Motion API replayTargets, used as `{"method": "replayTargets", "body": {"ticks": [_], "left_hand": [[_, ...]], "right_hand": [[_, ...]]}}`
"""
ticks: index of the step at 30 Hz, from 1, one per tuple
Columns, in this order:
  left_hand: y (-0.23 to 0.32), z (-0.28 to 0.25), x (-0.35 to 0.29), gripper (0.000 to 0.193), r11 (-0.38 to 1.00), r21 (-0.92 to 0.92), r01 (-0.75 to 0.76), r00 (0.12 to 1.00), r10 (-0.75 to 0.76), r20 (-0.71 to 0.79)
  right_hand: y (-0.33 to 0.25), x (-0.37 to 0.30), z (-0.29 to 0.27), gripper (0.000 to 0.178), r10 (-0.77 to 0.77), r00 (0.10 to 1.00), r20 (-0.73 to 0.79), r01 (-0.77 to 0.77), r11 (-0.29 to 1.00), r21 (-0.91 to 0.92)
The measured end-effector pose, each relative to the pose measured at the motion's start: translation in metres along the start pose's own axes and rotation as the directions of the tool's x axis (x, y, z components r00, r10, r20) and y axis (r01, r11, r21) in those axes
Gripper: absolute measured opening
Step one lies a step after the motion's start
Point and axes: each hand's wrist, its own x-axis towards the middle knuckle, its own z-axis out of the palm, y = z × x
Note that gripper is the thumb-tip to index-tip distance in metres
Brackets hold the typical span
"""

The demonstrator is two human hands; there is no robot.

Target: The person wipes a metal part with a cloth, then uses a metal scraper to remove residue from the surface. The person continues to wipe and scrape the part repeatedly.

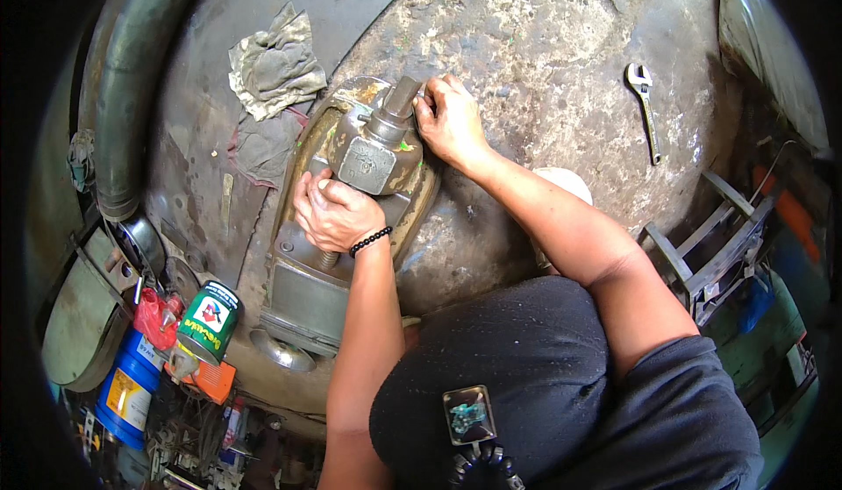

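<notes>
Below my chest sits a heavy grey metal machine part (368, 167), with a square block face, a tilted cylindrical shaft and a worn oval base. My right hand (452, 126) is at the upper end of the shaft, its fingers bent and pressed together against the shaft's side. Anything in that pinch is too small to make out. My left hand (344, 216), with black beads at the wrist, is curled just below the block's lower left side. A threaded screw (329, 260) shows beneath it. Whatever its fingers close on is hidden.
On the floor at right lies an adjustable wrench (647, 114). A crumpled rag (276, 64) and a grey cloth (266, 146) are at upper left. Lower left stand a green can (209, 323) and a blue bucket (127, 393). A metal frame (721, 243) stands at right.
</notes>
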Motion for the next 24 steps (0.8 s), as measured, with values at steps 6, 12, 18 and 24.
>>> {"method": "replayTargets", "body": {"ticks": [6,12,18,24], "left_hand": [[-0.002,0.001,0.001,0.041,1.0,-0.018,-0.021,1.0,0.021,-0.008],[0.001,-0.002,0.002,0.045,0.999,-0.028,0.018,0.999,-0.017,0.046],[-0.005,0.002,0.002,0.046,0.999,-0.026,0.033,0.999,-0.032,0.044],[-0.013,0.006,0.002,0.046,1.0,-0.003,0.006,0.999,-0.006,0.043]], "right_hand": [[-0.001,0.0,-0.002,0.02,0.058,0.998,0.027,-0.058,0.998,-0.007],[-0.001,-0.003,0.001,0.017,-0.004,1.0,-0.025,0.005,1.0,0.015],[0.0,-0.006,0.003,0.016,-0.022,0.996,-0.081,0.023,1.0,0.017],[0.003,-0.004,0.001,0.016,0.034,0.997,-0.073,-0.028,0.997,0.078]]}}
